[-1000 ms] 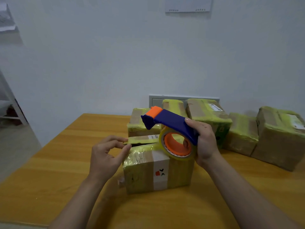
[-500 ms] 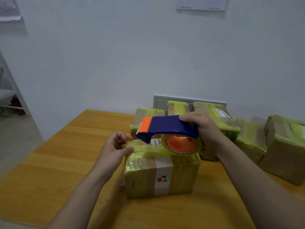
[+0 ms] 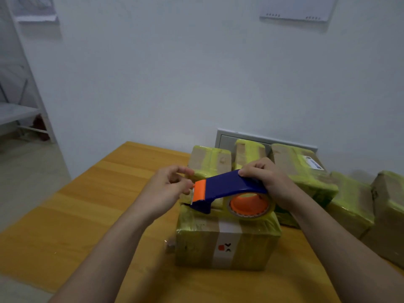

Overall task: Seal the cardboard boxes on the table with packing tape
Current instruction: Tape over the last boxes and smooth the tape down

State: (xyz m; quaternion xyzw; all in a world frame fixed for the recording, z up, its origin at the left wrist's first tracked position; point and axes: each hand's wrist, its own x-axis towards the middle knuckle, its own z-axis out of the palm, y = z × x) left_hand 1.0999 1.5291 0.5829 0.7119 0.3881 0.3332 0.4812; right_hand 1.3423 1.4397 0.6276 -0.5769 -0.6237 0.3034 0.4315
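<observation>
The right hand (image 3: pixel 270 182) grips the rear of the blue tape dispenser (image 3: pixel 227 186), fingers curled over its top. The dispenser's roll (image 3: pixel 251 207) rests on top of the front cardboard box (image 3: pixel 227 243), which sits on the wooden surface (image 3: pixel 87 215). The left hand (image 3: pixel 168 189) is just beside the dispenser's orange tip, fingers curled close. Whether it pinches tape cannot be told. More taped boxes (image 3: pixel 306 171) stand behind.
</observation>
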